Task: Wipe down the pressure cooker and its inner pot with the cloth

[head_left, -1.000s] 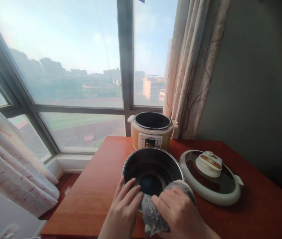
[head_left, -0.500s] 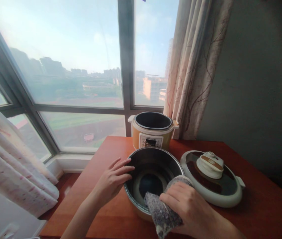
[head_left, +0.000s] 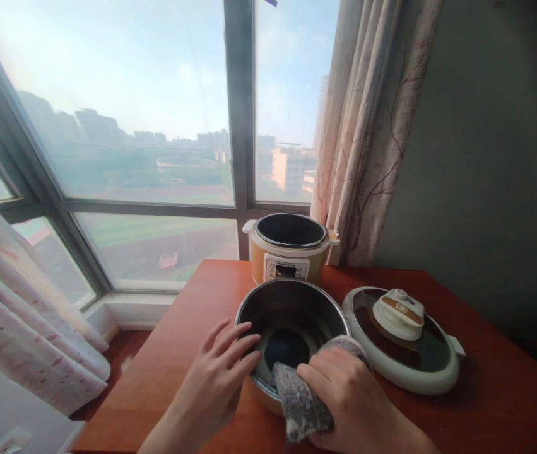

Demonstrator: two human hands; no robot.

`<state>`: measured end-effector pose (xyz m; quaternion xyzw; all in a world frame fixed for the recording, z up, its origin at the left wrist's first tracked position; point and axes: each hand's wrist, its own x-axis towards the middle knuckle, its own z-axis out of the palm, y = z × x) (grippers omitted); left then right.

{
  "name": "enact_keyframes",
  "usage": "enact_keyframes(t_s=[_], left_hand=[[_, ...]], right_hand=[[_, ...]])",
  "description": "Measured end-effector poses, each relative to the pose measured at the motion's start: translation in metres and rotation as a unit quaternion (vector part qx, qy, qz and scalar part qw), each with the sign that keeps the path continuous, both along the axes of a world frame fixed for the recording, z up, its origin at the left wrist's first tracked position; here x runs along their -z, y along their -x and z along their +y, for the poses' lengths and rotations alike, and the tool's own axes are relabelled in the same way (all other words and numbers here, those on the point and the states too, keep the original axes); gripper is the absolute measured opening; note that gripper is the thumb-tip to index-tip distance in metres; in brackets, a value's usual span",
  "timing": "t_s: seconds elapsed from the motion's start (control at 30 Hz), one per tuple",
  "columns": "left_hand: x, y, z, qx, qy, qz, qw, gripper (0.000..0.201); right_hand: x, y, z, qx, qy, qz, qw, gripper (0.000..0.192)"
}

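A dark inner pot [head_left: 296, 296] stands on the red-brown table in front of me, its mouth facing up. My right hand [head_left: 348, 391] grips a grey cloth [head_left: 299, 400] that is draped over the pot's near right rim. At the left side of the rim is my left hand [head_left: 218, 372], fingers spread, with the fingertips over the edge; whether they press on the rim I cannot tell. Behind the pot sits the yellow and white pressure cooker body [head_left: 289, 252], lidless, its control panel facing me. Its lid [head_left: 405, 340] lies handle up to the right.
The wooden table [head_left: 164, 378] reaches to the window frame [head_left: 244, 157] at the back. One curtain [head_left: 367, 126] hangs behind the table at the right, another curtain [head_left: 26, 328] at the left. A dark wall [head_left: 490, 157] rises on the right.
My left hand has slid toward me along the pot's left rim. My right hand has shifted slightly left with the cloth. The cooker body and lid stay in place.
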<state>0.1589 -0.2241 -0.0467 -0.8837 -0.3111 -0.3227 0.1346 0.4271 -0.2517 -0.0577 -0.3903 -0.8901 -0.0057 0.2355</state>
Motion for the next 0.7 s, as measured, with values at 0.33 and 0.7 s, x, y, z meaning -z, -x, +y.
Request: enact_keyframes(t_s=[0.33,0.7], left_hand=[[0.036,-0.055,-0.027,-0.052,0.044,-0.146,0.987,0.026],[0.017,-0.018,-0.011,0.017,-0.029,-0.048,0.998,0.022]], right_hand=[[0.003,0.009,0.001,0.004,-0.046,0.022,0.999,0.042],[0.005,0.013,0.004,-0.035,-0.056,-0.035,0.997,0.049]])
